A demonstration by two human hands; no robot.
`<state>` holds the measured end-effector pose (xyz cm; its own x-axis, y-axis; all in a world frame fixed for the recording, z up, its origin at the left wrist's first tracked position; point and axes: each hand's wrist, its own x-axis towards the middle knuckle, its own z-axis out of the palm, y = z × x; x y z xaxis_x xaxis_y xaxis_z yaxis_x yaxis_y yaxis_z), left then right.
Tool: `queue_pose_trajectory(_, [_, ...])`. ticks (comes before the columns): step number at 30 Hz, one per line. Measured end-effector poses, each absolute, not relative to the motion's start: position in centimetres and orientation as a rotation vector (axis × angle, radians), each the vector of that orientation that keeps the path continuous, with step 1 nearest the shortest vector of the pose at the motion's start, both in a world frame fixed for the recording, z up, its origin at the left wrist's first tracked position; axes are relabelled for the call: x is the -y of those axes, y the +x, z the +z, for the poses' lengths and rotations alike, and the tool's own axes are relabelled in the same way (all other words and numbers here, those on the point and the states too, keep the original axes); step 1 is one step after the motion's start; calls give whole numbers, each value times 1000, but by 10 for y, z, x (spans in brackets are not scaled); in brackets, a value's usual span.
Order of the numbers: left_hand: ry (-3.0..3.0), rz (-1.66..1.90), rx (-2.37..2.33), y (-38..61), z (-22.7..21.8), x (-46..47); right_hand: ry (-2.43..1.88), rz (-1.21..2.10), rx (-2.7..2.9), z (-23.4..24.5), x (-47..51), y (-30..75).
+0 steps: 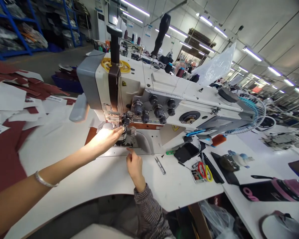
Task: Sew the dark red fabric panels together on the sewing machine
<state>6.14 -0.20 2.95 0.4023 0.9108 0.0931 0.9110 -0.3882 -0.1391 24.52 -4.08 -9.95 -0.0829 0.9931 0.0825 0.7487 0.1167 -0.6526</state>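
A large white industrial sewing machine [144,78] stands before me on the white table. My left hand [107,137] reaches in from the left with its fingers pressed together. Its fingertips are at the needle bar and presser foot area [126,124]; what they hold, if anything, is hidden. My right hand [134,164], in a checked sleeve, rests just in front of the needle plate [129,144]. Its index finger points towards the plate and the other fingers are curled in; anything between them is too small to make out. Thread snips [160,165] lie to its right.
Red-brown cut pieces and white paper sheets [7,96] cover the table's left side. On the right lie red-and-yellow-handled scissors [204,171], a green-handled tool [170,152], a black pouch [186,152] and a black-and-pink bottle [271,190]. A grey lever [79,109] juts out left of the machine head.
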Motion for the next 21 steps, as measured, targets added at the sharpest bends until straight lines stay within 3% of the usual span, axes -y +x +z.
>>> queue_pose_trajectory(3, [-2446,-71,1675,62,21,9,-1722,591,1941,-105,42,213])
queue_pose_trajectory(8, [-2522,-342,1676,57,7,1,-958,611,2686,-103,87,106])
queue_pose_trajectory(10, [-2570,-504,1636,51,-2,2,-871,677,2781,-101,109,93])
queue_pose_trajectory(14, [-2466,-1049,1558,41,-34,41,-722,1221,2439,-105,119,151])
queue_pose_trajectory(16, [-2266,-1312,1680,41,-60,74,-942,1410,2042,-106,101,194])
queue_pose_trajectory(21, [-2106,-1607,2102,65,-134,135,-1030,1722,1310,-84,46,245])
